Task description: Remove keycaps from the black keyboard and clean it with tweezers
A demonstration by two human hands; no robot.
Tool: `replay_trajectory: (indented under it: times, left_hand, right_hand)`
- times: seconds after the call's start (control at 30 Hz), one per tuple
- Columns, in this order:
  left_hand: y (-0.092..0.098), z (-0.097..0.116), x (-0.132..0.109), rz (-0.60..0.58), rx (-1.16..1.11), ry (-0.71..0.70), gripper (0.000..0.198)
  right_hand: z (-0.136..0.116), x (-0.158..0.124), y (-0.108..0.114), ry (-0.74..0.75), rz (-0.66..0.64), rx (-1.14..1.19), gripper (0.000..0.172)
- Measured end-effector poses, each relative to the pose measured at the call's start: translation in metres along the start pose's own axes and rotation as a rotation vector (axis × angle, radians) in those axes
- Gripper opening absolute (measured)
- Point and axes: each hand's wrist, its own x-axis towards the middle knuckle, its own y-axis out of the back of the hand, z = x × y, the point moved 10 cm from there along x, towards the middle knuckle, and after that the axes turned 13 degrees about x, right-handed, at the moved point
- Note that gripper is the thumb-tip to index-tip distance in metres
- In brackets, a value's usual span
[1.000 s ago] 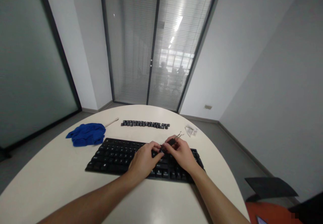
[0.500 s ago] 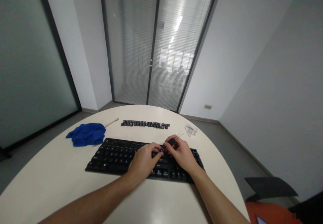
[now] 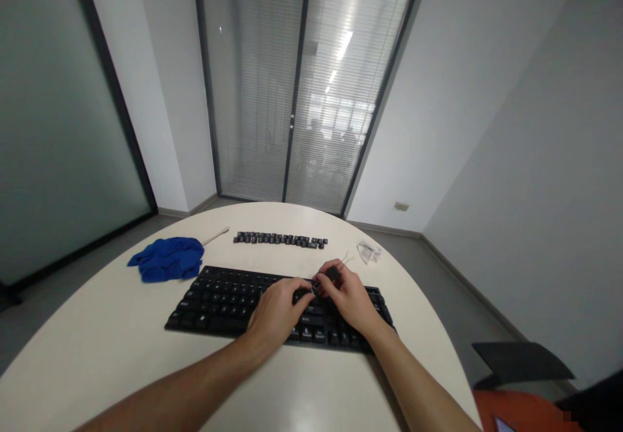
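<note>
A black keyboard (image 3: 221, 302) lies across the round white table (image 3: 121, 354). Both of my hands rest over its right half. My right hand (image 3: 346, 299) is closed around a small black tool with thin wire loops (image 3: 335, 271) sticking out at its far end. My left hand (image 3: 277, 309) is pinched at the tool's near tip, fingers curled, touching the keys there. What the pinch holds is too small to make out.
A row of loose black keycaps (image 3: 280, 240) lies beyond the keyboard. A crumpled blue cloth (image 3: 168, 258) and a thin white stick (image 3: 215, 235) sit at the far left. A small clear packet (image 3: 368, 252) lies far right. A dark chair (image 3: 523, 360) stands at the right.
My hands have hardly moved; the left fingers shifted slightly against the tool's tip. Everything else on the table is as before.
</note>
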Motion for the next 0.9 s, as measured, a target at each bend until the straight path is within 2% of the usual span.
replay_trajectory:
  times: [0.17,0.37,0.9]
  left_hand:
    - [0.007,0.009,-0.001,0.066,0.021,-0.083,0.008]
    - [0.007,0.009,-0.002,0.075,0.026,-0.080,0.008]
    - [0.008,0.012,-0.002,0.057,-0.034,-0.093,0.009]
  right_hand:
    - [0.005,0.001,0.000,-0.023,-0.006,-0.002,0.020]
    - [0.010,-0.001,0.001,-0.051,-0.009,-0.017,0.020]
    - [0.005,-0.001,0.000,-0.018,-0.022,0.011,0.017]
